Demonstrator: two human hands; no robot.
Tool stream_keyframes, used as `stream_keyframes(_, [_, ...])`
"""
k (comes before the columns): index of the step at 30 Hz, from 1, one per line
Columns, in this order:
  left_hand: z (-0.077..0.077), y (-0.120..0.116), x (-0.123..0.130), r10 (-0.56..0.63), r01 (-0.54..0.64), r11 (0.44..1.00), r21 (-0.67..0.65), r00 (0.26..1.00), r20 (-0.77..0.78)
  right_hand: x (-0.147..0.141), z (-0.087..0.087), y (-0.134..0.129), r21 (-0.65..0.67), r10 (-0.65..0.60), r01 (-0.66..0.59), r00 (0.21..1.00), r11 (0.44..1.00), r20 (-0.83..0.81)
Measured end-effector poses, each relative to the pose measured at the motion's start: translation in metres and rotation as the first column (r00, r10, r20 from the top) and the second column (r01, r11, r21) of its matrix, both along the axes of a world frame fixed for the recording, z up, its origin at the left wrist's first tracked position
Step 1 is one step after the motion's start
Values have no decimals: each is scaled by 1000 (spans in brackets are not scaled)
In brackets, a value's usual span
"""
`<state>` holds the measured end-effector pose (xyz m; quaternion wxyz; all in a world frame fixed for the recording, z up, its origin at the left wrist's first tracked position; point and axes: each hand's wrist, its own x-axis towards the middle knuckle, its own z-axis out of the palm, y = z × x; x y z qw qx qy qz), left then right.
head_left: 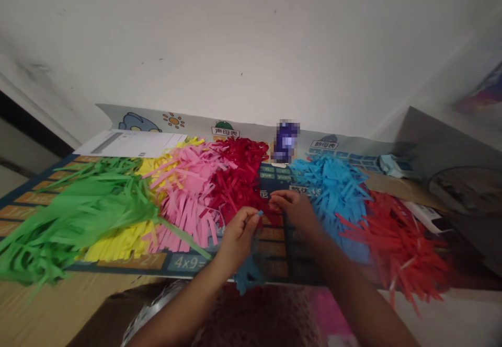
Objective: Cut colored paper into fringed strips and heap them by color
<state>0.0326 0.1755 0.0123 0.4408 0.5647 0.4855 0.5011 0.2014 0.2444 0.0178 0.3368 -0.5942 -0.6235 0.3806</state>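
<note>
- Pinching shut: the left hand [237, 237] closes on a small blue paper tip [260, 213], and a blue paper fringe [247, 276] dangles below that hand (I read the two as one piece, but the palm hides part of the link).
- Half-curled: the right hand [296, 212] reaches toward the left, just beside it, above the poster's dark middle. I cannot tell from here whether it holds anything.
- Nearest the hands, a dark red paper fringe [239, 174] lies ahead and a sky-blue paper fringe [333, 195] to the right.
- Further out, I count a green paper fringe [78, 216], a yellow paper fringe [117, 247], a pink paper fringe [188, 206] and an orange-red paper fringe [396, 242], all overlapping or close together.
- Under them lies a printed multiplication poster [188, 262], showing "4x9=".
- Past the fringes, I see a white paper sheet [129, 143] and a blurred purple object [286, 140] at the poster's far edge.
</note>
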Motion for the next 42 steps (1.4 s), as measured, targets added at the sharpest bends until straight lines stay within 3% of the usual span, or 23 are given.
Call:
stream_keyframes(2, [0,-1,5,-20,22,999,23,997,-68,-3,-5,-31,-49,-72,58,930,997,-359])
stream_keyframes(4, [0,-3,11,-40,45,998,33,991,-127,-7,-12,-53,-110,-158,114,781,987,-604])
stream_keyframes(7, [0,-5,20,-53,61,998,35,979,-195,-11,-18,-68,-150,-223,166,667,975,-711])
stream_keyframes(14, [-2,-11,28,-73,97,993,68,951,-300,-12,-20,-76,-166,-258,207,593,964,-763])
stream_keyframes(16, [1,-12,27,-68,98,993,67,932,-357,-12,-22,-79,-157,-257,214,597,964,-760])
stream_keyframes(20, [8,-14,24,-98,153,985,77,873,-478,-9,-25,-82,-55,-204,235,680,971,-704])
stream_keyframes(25, [13,-16,22,-127,185,981,63,847,-516,-3,-24,-83,9,-167,221,763,975,-624])
stream_keyframes(30, [9,-19,25,-63,96,994,48,886,-460,-4,-29,-86,-9,-203,254,750,967,-629])
stream_keyframes(33, [6,-18,26,-75,104,994,37,881,-468,-7,-31,-88,-2,-172,216,774,976,-610])
stream_keyframes(39, [5,-16,22,-190,213,977,20,908,-372,-3,-33,-88,-47,-224,249,753,967,-618])
stream_keyframes(42, [8,-13,19,-267,312,948,58,884,-382,1,-31,-86,-12,-196,240,760,971,-619])
